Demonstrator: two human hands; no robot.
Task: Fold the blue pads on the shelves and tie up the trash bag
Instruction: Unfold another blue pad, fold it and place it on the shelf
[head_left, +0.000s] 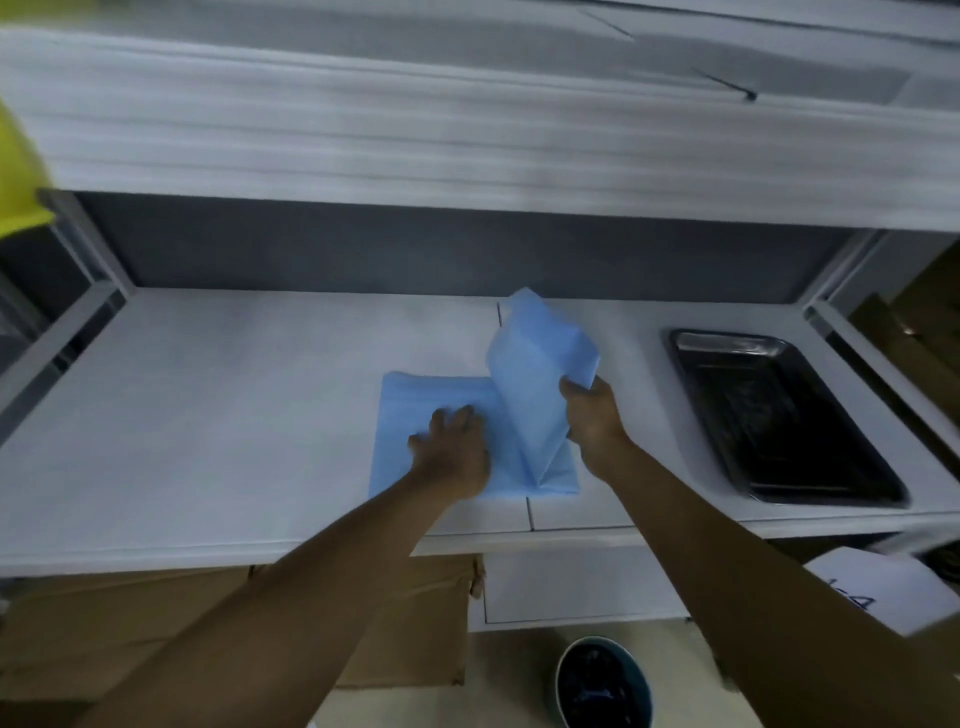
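A light blue pad (524, 395) lies on the white shelf (208, 415), a little right of centre. Its left half is flat on the surface. My left hand (452, 452) presses down on that flat half with spread fingers. My right hand (589, 410) grips the pad's right half by its edge and holds it lifted, standing up off the shelf. A round bin lined with a dark bag (602, 680) stands on the floor below the shelf.
A black metal tray (779, 415) sits on the shelf's right end. An upper white shelf (415, 130) hangs overhead. Cardboard boxes (156, 623) are under the shelf at left. A white box with writing (883, 592) is at lower right; something yellow (15, 171) shows at far left.
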